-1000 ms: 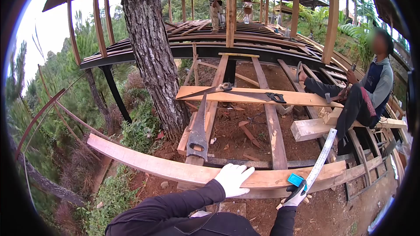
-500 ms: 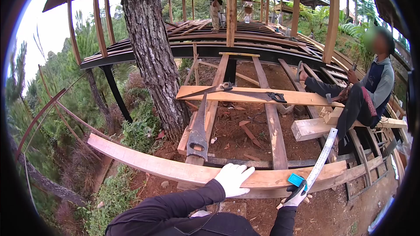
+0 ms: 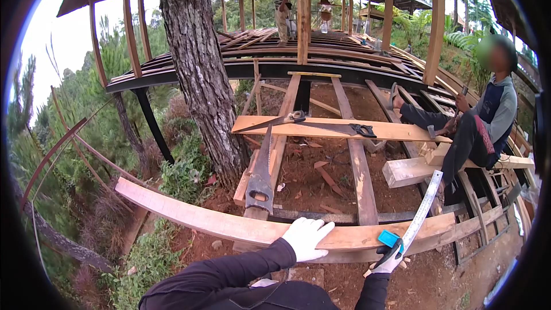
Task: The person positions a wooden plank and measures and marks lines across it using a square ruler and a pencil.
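Observation:
A long wooden plank (image 3: 224,224) runs across the view in front of me. My left hand (image 3: 306,239), in a white glove, lies on the plank with its fingers stretched out. My right hand (image 3: 389,258), gloved in white and dark, is closed round the blue handle of a try square (image 3: 414,221). The handle sits at the plank's near edge. Its metal blade with markings crosses the plank and points away to the upper right. Beyond the plank, a handsaw (image 3: 261,181) rests blade-up on a dark beam, apart from both hands.
Two more handsaws, one with a black handle (image 3: 363,130), lie on a board (image 3: 261,123) farther off. A person (image 3: 488,115) sits at right holding a hammer. A tree trunk (image 3: 198,63) rises at left. Open floor beams (image 3: 356,172) span bare soil. Another person (image 3: 282,8) stands behind.

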